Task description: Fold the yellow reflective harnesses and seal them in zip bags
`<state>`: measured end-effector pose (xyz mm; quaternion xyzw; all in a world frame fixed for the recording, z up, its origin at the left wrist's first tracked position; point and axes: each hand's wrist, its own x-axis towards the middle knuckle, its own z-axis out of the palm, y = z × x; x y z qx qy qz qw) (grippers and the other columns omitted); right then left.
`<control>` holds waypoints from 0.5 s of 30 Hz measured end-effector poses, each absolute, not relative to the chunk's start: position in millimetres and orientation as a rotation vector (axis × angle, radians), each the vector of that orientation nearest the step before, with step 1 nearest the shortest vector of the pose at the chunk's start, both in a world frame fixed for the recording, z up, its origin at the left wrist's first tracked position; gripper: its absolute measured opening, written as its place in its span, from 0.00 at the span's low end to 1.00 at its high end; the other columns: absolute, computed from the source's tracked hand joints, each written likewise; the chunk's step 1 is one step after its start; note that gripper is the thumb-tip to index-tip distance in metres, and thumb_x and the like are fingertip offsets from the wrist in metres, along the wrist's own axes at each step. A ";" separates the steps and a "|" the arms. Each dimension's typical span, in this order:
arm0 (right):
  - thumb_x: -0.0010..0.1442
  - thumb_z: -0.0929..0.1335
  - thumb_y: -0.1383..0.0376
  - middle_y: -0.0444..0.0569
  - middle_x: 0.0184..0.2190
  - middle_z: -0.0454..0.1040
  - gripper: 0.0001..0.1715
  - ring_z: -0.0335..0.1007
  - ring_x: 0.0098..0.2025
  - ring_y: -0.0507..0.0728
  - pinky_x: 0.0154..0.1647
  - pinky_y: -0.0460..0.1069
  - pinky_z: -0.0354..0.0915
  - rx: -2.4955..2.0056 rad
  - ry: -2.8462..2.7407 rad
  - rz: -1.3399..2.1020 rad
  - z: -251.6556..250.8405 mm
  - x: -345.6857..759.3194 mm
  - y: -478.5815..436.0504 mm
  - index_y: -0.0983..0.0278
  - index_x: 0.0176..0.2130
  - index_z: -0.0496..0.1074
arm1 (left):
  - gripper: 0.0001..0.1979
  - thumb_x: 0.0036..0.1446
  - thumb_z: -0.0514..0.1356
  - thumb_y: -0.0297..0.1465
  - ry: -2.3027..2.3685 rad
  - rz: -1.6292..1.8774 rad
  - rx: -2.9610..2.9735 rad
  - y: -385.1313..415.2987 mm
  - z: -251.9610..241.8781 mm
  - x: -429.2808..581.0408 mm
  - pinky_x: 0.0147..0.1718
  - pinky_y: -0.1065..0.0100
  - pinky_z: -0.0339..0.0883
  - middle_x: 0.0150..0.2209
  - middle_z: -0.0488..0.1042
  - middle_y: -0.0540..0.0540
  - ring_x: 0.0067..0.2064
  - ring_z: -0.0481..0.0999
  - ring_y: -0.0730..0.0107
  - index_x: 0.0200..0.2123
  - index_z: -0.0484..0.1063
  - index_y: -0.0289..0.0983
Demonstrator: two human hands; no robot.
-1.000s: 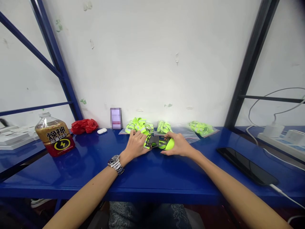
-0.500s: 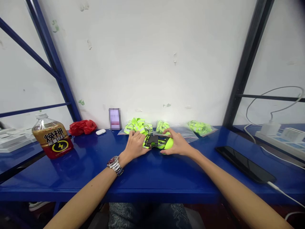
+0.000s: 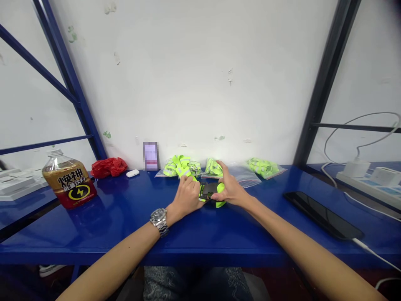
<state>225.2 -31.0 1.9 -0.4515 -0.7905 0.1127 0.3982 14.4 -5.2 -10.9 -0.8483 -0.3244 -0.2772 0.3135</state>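
Both my hands meet on a bundle of neon-yellow reflective strap (image 3: 216, 193) with a black buckle, lying on the blue shelf (image 3: 200, 234). My left hand (image 3: 187, 195), with a metal watch on the wrist, is closed over the bundle's left end. My right hand (image 3: 230, 189) curls round the right end, one finger raised. Just behind lie loose neon straps (image 3: 181, 164) and clear bags holding the same straps (image 3: 265, 168).
A bottle of brown drink (image 3: 67, 179) stands at the left, with a red plastic bag (image 3: 108, 166) and a small white case (image 3: 132, 172) behind it. A black phone (image 3: 322, 215) on a white cable lies at the right, a power strip (image 3: 372, 180) beyond it.
My left hand slid right along the strap toward my right hand, so the bundle is squeezed shorter and lies a little further right. My right index finger lifted.
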 end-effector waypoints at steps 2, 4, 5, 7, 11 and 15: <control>0.54 0.65 0.42 0.40 0.21 0.63 0.59 0.64 0.23 0.58 0.30 0.51 0.59 -1.131 -1.965 0.280 2.1 223.7 -30.9 0.72 0.66 0.37 | 0.14 0.54 0.58 0.41 -0.865 -0.714 -2.259 -8.8 -10.7 20.8 0.40 0.56 0.57 0.27 0.72 0.41 0.35 0.69 0.55 0.28 0.67 0.35; 0.63 0.57 0.45 0.38 0.17 0.58 0.42 0.60 0.20 0.56 0.28 0.50 0.56 -1.119 -1.969 0.266 3.9 224.6 -31.1 0.68 0.65 0.45 | 0.15 0.54 0.58 0.43 -0.878 -0.679 -2.283 -9.4 -8.5 21.4 0.40 0.54 0.56 0.28 0.73 0.41 0.37 0.70 0.54 0.29 0.67 0.35; 0.65 0.54 0.47 0.38 0.17 0.58 0.36 0.59 0.20 0.55 0.27 0.49 0.55 -1.117 -1.979 0.265 5.3 225.7 -31.1 0.66 0.63 0.50 | 0.16 0.54 0.58 0.44 -0.890 -0.661 -2.289 -8.8 -7.0 19.9 0.41 0.53 0.56 0.29 0.73 0.41 0.37 0.70 0.53 0.29 0.67 0.35; 0.66 0.53 0.49 0.39 0.18 0.62 0.29 0.60 0.21 0.54 0.27 0.48 0.55 -1.128 -2.033 0.259 8.1 228.4 -31.0 0.62 0.57 0.60 | 0.17 0.55 0.57 0.45 -0.915 -0.633 -2.289 -6.8 -4.7 15.0 0.40 0.53 0.55 0.30 0.74 0.40 0.38 0.70 0.53 0.30 0.67 0.35; 0.54 0.66 0.45 0.48 0.31 0.75 0.29 0.68 0.30 0.58 0.32 0.49 0.59 -1.183 -2.248 0.113 10.0 232.2 -31.1 0.61 0.47 0.71 | 0.16 0.56 0.56 0.44 -0.935 -0.608 -2.278 -4.5 -4.5 9.1 0.40 0.52 0.54 0.31 0.75 0.39 0.40 0.69 0.52 0.30 0.68 0.36; 0.47 0.70 0.44 0.52 0.41 0.76 0.40 0.71 0.37 0.62 0.34 0.51 0.60 -1.184 -2.292 0.018 8.7 232.5 -34.1 0.60 0.54 0.66 | 0.15 0.55 0.57 0.43 -0.982 -0.612 -2.259 -4.2 -6.6 9.1 0.40 0.52 0.54 0.30 0.75 0.39 0.39 0.69 0.51 0.30 0.68 0.36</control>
